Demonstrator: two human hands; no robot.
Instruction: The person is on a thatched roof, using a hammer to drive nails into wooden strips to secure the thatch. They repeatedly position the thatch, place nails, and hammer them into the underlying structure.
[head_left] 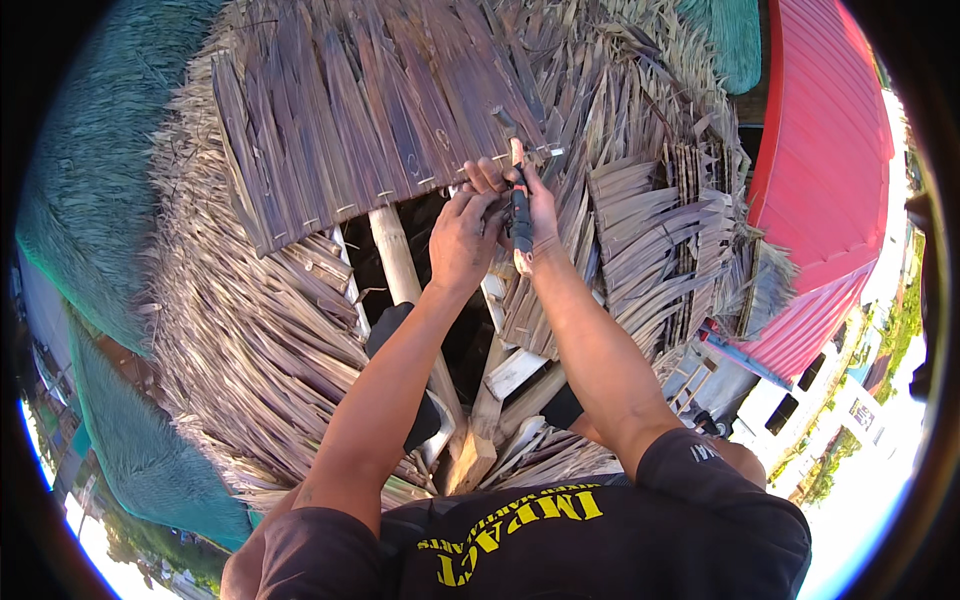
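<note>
My right hand (541,212) is closed round a hammer (521,215) with a black, red-marked grip. Its grey head points away from me over the lower right corner of a brown palm-leaf thatch panel (380,110). Close beside it, my left hand (466,236) has its fingers curled together at the panel's lower edge. Whatever those fingers pinch, if anything, is hidden. Pale stitches run along that edge, and a small whitish strip end (556,152) sticks out at its corner.
Below the panel, a dark gap in the roof shows a round pole (397,255) and a cut timber (470,465). Older thatch (250,350) surrounds it; loose leaf panels (660,230) lie right. A red metal roof (825,150) and green-netted roofs (110,200) stand beyond.
</note>
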